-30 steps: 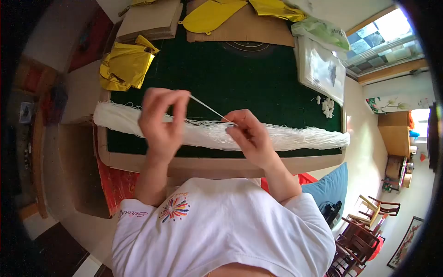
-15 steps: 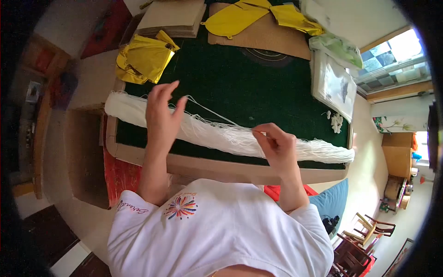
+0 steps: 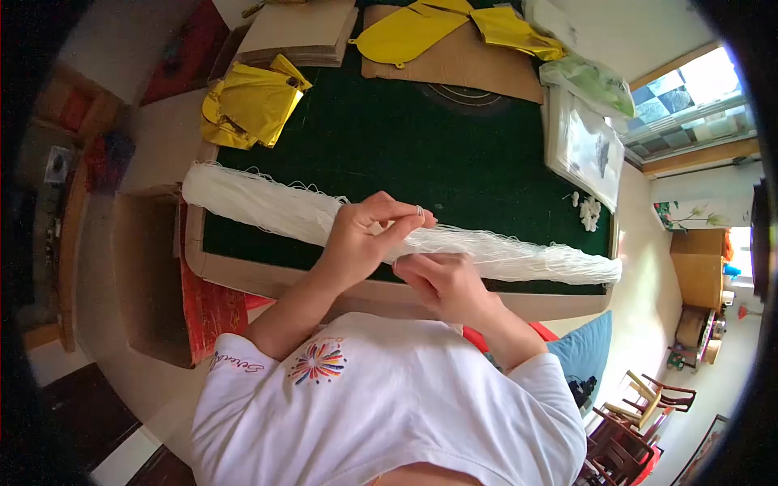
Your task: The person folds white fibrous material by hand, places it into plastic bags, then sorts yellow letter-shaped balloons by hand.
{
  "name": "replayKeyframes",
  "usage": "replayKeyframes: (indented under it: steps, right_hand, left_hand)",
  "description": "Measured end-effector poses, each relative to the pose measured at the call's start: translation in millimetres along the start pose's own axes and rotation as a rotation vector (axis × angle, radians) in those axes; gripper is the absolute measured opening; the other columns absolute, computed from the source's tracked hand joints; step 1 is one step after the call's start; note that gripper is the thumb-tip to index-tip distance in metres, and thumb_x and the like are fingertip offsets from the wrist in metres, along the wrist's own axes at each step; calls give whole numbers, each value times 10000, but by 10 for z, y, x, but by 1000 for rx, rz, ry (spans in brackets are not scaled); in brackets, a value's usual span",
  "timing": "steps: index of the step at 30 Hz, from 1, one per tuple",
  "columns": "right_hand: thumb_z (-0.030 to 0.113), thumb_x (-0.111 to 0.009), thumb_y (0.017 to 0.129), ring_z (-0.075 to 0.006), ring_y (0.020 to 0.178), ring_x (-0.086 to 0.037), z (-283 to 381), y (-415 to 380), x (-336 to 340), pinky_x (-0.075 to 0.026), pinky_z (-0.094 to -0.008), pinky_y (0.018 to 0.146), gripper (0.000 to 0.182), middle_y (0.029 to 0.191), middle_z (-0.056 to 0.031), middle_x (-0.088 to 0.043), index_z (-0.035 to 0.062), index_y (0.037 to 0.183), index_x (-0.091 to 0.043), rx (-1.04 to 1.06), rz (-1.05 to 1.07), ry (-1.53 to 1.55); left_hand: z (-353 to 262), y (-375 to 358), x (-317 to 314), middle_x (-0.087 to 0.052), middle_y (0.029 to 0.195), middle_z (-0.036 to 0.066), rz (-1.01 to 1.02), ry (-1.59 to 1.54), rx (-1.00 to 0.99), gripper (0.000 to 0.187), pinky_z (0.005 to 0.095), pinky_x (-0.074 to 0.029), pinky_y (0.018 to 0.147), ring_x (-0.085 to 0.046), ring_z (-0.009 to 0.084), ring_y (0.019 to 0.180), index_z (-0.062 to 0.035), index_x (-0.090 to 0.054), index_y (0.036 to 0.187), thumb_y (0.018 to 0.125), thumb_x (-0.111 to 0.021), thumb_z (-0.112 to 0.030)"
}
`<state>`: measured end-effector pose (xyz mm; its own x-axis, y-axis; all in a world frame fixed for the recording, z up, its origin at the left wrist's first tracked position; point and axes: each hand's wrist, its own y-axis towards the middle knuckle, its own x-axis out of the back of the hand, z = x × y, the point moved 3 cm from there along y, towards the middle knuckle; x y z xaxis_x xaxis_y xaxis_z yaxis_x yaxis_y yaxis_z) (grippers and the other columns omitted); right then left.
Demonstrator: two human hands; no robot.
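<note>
A long bundle of white string [image 3: 267,206] lies across the near side of the green-topped table, many loose strands fraying along its upper edge. Over its middle, my left hand [image 3: 362,241] is closed in a pinch, with a small loop of white string [image 3: 421,214] at its fingertips. Just below and to the right, my right hand [image 3: 448,283] is closed too, thumb and fingers pressed together in front of the bundle. What it grips is too thin or too hidden to make out.
Gold foil pieces [image 3: 251,105] lie at the table's left; more gold foil [image 3: 413,36] rests on a cardboard sheet [image 3: 470,77] at the back. Stacked cardboard [image 3: 296,32] stands back left. Clear plastic bags [image 3: 583,146] and small white pieces [image 3: 589,215] sit right.
My left hand has moved right and down, its fingers closing into a pinch. My right hand has come left and down beside it. The stretched strand between them no longer shows.
</note>
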<state>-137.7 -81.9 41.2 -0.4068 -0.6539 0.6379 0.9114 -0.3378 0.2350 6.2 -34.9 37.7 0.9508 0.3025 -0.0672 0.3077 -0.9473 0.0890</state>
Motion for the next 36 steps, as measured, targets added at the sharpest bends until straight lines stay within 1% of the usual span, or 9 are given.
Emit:
replayKeyframes:
  steps: [6, 10, 15, 18, 22, 26, 28, 32, 36]
  right_hand:
    - [-108, -563, 767, -176, 593, -563, -128, 176, 388, -436, -277, 516, 141, 757, -94, -613, -4, 857, -593, -81, -348, 86]
    - [-77, -547, 758, -301, 708, -584, -176, 4, -43, -464, -358, 611, 181, 807, -133, -591, 5, 918, -571, 29, -63, 75]
    - [13, -597, 759, -300, 639, -533, -7, 17, 273, -421, -395, 565, 121, 741, -96, -559, 33, 874, -567, 100, -211, -19]
    - [27, -585, 786, -304, 650, -532, -219, 84, 196, -417, -390, 563, 87, 758, -113, -558, 31, 870, -563, 152, -240, -4]
    - [18, -565, 765, -314, 658, -539, -141, -28, -273, -439, -406, 585, 138, 733, -123, -536, 24, 899, -533, 170, -42, 137]
    - [11, -573, 758, -310, 656, -567, 26, -80, -6, -449, -383, 559, 107, 763, -125, -574, 11, 859, -538, 282, -36, 99]
    - [-2, -579, 761, -294, 607, -577, 18, -18, 328, -454, -371, 528, 83, 772, -113, -597, 16, 836, -549, 400, -338, 182]
    - [34, -603, 738, -311, 622, -553, -201, 93, 269, -449, -386, 549, 141, 744, -113, -560, 25, 867, -549, 154, -237, 1]
    - [46, -612, 719, -307, 670, -552, -116, 31, -21, -441, -391, 579, 175, 756, -111, -548, 33, 873, -530, 174, -49, 18]
  left_hand:
    - [118, -174, 11, -593, 786, 59, 282, -206, 175, 106, 260, -466, 760, -587, 123, 809, 0, -657, 901, 877, -556, -22]
    - [26, -127, 76, -582, 831, 61, 184, -535, -32, 114, 279, -456, 807, -586, 172, 851, 0, -629, 879, 900, -527, -47]
    - [-59, -135, 87, -594, 809, 25, 191, 456, -131, 123, 248, -453, 695, -582, 148, 791, -12, -621, 906, 932, -509, -55]
    - [-108, -273, -19, -601, 788, 86, 452, -387, 162, 111, 278, -477, 619, -581, 170, 672, 2, -611, 929, 912, -539, -82]
    - [-136, -162, 258, -624, 823, 46, 186, -624, -39, 162, 255, -454, 648, -544, 93, 699, -9, -591, 869, 946, -522, -134]
    - [-259, -60, 295, -599, 741, 51, 52, 609, -346, 106, 243, -428, 605, -533, 138, 642, -46, -604, 925, 850, -553, 9]
    - [-107, -200, 200, -607, 752, 45, 240, 312, -110, 136, 240, -427, 612, -539, 130, 665, -37, -611, 951, 835, -564, 16]
    - [-332, -370, -17, -595, 790, 15, 532, -456, 121, 69, 241, -418, 575, -519, 81, 646, -28, -586, 910, 903, -518, -20]
    - [-198, -115, 145, -617, 815, 27, 105, 322, -252, 63, 253, -418, 581, -497, 89, 620, -23, -564, 943, 915, -514, -49]
